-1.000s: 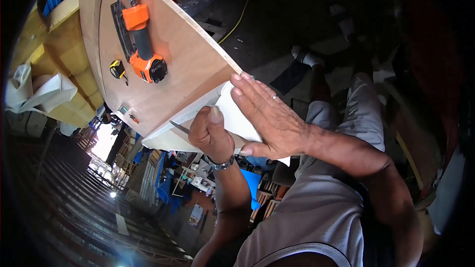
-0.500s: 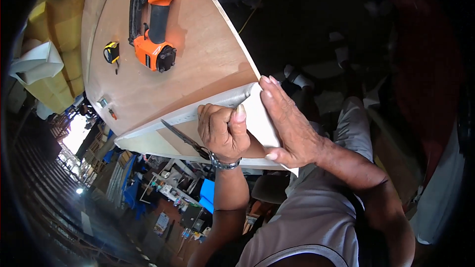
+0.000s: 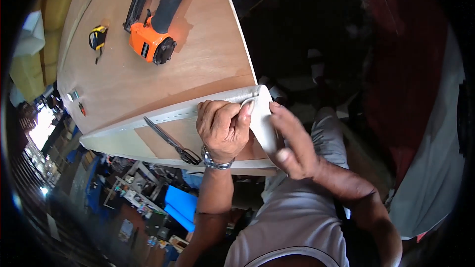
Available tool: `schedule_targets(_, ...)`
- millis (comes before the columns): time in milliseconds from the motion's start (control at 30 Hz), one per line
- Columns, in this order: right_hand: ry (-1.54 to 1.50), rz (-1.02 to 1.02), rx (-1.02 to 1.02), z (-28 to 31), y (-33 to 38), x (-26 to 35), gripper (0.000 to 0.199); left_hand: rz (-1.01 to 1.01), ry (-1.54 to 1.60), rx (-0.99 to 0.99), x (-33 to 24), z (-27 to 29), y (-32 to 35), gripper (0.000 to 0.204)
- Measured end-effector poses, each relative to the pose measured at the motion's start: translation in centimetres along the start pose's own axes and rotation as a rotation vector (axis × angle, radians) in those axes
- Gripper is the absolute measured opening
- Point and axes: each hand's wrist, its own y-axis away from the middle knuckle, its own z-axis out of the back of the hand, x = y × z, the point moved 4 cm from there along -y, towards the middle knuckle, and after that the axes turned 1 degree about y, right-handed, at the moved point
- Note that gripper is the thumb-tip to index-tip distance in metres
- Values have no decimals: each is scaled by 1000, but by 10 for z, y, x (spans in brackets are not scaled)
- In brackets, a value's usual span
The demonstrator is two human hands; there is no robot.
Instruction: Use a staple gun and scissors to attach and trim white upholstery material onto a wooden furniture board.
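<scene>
White strip (image 3: 198,112) along near edge of plywood surface (image 3: 148,69), its right end pinched under left hand (image 3: 223,128) grip, fingers curled together on it; right hand (image 3: 292,143) flat, open against corner just beside; scissors (image 3: 170,141) left of grip; orange nailer (image 3: 158,24), tape measure (image 3: 97,37) well apart

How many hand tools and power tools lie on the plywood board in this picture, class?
3. The orange nail gun lies at the far end, the yellow tape measure to its left, and the scissors beside the left hand. Others may be hidden.
</scene>
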Motion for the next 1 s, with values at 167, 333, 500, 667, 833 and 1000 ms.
schedule_targets(167,29,22,-21,46,-65,-17,45,-50,65,-9,4,2,-4,16)
schedule_targets(333,-61,50,338,38,-113,-27,34,-25,99,-3,5,2,-1,15)
schedule_targets(500,-234,-45,218,29,-108,-34,25,-8,99,-11,5,2,-3,15)
schedule_targets(667,-379,-160,156,24,-98,-37,23,14,53,-20,2,0,-9,15)
schedule_targets(833,-437,-260,35,12,-82,-43,27,24,22,-23,1,-5,-5,16)
schedule_targets(1000,-276,-376,13,6,-96,-23,23,137,-116,-3,-6,0,-6,22)
